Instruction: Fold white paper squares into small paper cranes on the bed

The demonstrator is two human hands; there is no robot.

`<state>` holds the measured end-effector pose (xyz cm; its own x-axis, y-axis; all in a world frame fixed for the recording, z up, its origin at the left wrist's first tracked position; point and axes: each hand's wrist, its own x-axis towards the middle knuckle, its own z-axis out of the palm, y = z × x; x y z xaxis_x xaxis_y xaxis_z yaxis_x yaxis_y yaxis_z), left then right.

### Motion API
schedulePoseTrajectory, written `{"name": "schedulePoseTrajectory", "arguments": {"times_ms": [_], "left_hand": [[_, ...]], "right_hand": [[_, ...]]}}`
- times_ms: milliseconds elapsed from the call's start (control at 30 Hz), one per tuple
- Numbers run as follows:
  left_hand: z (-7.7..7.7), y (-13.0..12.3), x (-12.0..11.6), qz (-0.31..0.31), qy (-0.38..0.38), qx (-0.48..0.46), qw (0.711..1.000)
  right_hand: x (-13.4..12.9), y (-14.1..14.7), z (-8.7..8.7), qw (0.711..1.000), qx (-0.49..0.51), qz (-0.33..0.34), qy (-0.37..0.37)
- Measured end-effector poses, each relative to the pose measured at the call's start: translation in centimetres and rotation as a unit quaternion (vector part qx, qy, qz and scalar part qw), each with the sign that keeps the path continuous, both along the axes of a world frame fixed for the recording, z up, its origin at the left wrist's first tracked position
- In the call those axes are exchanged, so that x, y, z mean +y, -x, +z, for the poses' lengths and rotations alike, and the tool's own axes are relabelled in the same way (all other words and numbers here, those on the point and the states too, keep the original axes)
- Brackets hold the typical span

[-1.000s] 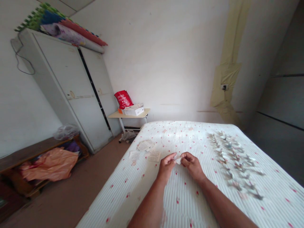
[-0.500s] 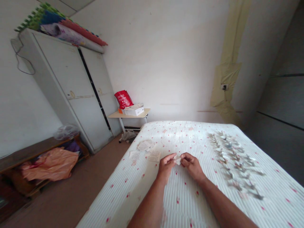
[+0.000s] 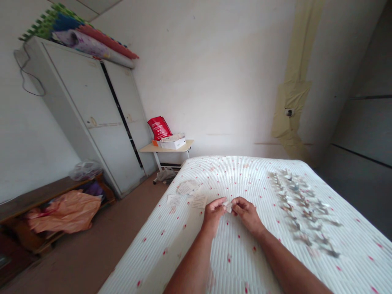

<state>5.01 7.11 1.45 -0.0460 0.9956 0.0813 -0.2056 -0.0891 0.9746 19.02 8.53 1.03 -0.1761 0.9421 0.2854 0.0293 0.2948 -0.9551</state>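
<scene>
Left hand [image 3: 214,215] and right hand [image 3: 247,214] pinch a small paper piece [image 3: 228,206] together; many folded pieces [image 3: 303,208] lie done at right of the bed [image 3: 235,261], loose slips [image 3: 187,188] left of the hands.

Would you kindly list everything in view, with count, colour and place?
bed: one, white with red flecks, foreground
folded paper pieces: many, white and grey, bed's right
paper slips: several, white, left on bed
wardrobe: one, pale grey, left corner
rolled bedding: one, multicoloured, atop wardrobe
side table: one, cream, back wall
bag: one, red, on side table
box: one, white, on side table
wooden shelf: one, brown, left wall
plastic sheet: one, orange, on shelf
small folded paper: one, white, between both hands
left hand: one, pinching paper
right hand: one, pinching paper
</scene>
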Motion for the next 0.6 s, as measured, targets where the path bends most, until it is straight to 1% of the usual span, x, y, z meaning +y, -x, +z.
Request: {"name": "schedulePoseTrajectory", "arguments": {"times_ms": [200,300,467,600], "left_hand": [[-0.1,0.0,0.1,-0.002,0.002,-0.017,1.0],[-0.5,0.0,0.3,-0.007,0.008,-0.054,0.999],[-0.7,-0.1,0.5,-0.026,0.026,-0.142,0.989],[-0.9,-0.2,0.6,-0.015,0.022,-0.145,0.989]], "right_hand": [[-0.4,-0.1,0.8,1.0,-0.009,0.0,0.002],[-0.7,-0.1,1.3,1.0,-0.007,0.006,0.004],[-0.9,0.2,1.6,0.998,0.05,0.036,0.021],[-0.8,0.5,1.4,0.994,0.096,0.045,0.034]]}}
